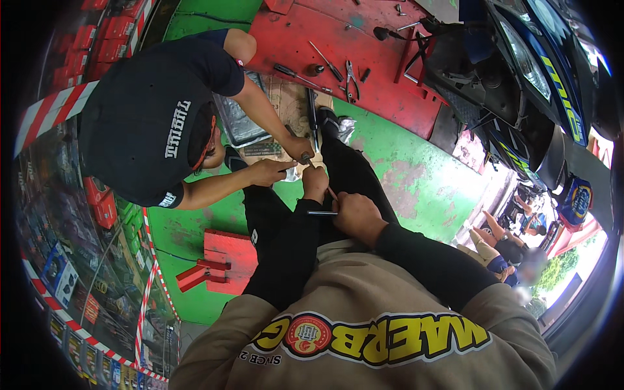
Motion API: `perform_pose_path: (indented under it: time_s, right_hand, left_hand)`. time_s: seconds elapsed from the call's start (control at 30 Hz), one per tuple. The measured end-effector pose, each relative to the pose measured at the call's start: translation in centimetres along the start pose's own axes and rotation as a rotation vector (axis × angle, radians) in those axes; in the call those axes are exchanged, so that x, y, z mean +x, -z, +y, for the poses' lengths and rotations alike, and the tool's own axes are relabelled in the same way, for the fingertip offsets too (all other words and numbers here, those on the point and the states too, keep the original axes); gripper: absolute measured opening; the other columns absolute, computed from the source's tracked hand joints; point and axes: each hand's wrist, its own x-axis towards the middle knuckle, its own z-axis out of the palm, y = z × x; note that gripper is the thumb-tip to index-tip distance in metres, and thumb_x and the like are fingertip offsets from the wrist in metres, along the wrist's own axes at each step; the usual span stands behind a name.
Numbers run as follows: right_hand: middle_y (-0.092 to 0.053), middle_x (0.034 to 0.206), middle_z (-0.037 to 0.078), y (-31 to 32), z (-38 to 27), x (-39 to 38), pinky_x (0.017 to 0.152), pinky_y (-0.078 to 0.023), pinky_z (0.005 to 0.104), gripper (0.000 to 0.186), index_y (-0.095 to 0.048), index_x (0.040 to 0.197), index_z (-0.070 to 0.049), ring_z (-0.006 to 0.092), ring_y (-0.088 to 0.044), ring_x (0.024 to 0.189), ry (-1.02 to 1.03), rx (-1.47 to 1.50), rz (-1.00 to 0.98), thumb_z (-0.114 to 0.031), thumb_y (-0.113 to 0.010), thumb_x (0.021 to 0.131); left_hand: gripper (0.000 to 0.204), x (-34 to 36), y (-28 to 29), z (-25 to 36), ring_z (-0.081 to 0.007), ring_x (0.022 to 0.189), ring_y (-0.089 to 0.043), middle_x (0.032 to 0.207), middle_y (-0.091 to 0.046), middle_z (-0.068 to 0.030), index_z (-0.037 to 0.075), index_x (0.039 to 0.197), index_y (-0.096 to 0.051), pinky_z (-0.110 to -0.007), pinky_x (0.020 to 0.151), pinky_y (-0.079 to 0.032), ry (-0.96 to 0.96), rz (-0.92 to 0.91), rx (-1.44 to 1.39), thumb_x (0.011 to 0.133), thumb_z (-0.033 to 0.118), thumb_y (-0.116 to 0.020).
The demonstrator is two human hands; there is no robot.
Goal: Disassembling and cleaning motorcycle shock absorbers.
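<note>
My right hand is closed, and a slim dark metal rod sticks out of it to the left. My left hand is closed close ahead of it, with its fingertips against a small metal piece. What lies inside the left fist is hidden. A co-worker's hand grips that metal piece from the far side. The co-worker's other hand points a finger toward it from the left. All four hands meet over my lap.
A red work platform ahead holds pliers, screwdrivers and loose parts. A motorcycle stands at the right. Below the hands lie cardboard and a dark tray. A red stand and glass display case are left.
</note>
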Motion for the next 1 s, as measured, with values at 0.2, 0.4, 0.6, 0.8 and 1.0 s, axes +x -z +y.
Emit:
perform_pose_path:
  time_s: [0.2,0.4,0.6,0.8,1.0]
  right_hand:
    - [-0.067,0.078,0.025,-1.3,0.6,0.2,0.075,-0.053,0.0528,0.025,-0.066,0.086,-0.002,0.0438,-0.066,0.079,0.068,0.083,0.131,-0.024,-0.055,0.092]
    - [-0.065,0.078,0.026,-3.1,0.3,0.8,0.074,-0.051,0.0530,0.025,-0.066,0.084,-0.001,0.0461,-0.064,0.078,0.075,0.095,0.215,-0.024,-0.058,0.091]
    - [-0.063,0.069,0.027,-4.8,0.2,1.9,0.060,-0.051,0.0482,0.040,-0.064,0.084,0.005,0.0392,-0.067,0.064,-0.234,0.297,0.302,-0.035,-0.060,0.092]
    - [-0.063,0.069,0.021,-5.5,0.3,2.4,0.066,-0.056,0.0482,0.015,-0.066,0.093,-0.001,0.0394,-0.068,0.068,0.065,-0.108,0.231,-0.005,-0.054,0.085]
    - [-0.066,0.081,0.030,-8.3,-2.6,1.8,0.074,-0.051,0.0502,0.037,-0.067,0.088,0.005,0.0465,-0.066,0.082,-0.323,0.344,0.399,-0.030,-0.057,0.092]
  left_hand:
    - [0.032,0.3,1.4,-0.8,-0.0363,0.054,-0.064,0.064,-0.063,-0.0225,-0.006,0.075,-0.060,-0.046,0.048,-0.050,-0.078,-0.115,0.137,0.090,0.018,-0.047]
    - [0.039,-3.3,7.2,1.9,-0.0189,0.049,-0.053,0.071,-0.058,-0.0099,0.006,0.113,-0.055,-0.032,0.041,-0.039,0.408,-0.374,-0.550,0.100,0.041,-0.044]
    - [0.045,-5.3,16.7,-1.5,-0.0151,0.054,-0.053,0.080,-0.059,-0.0067,0.009,0.133,-0.053,-0.029,0.046,-0.039,0.308,-0.521,-0.334,0.099,0.039,-0.048]
    - [0.048,-6.0,22.3,-4.8,-0.0136,0.049,-0.053,0.075,-0.058,-0.0049,0.007,0.139,-0.051,-0.027,0.043,-0.040,0.204,-0.521,-0.212,0.100,0.034,-0.051]
    - [0.046,-4.7,23.0,-5.4,-0.0151,0.053,-0.058,0.077,-0.062,-0.0058,0.004,0.136,-0.053,-0.028,0.046,-0.045,-0.015,-0.431,-0.177,0.096,0.025,-0.059]
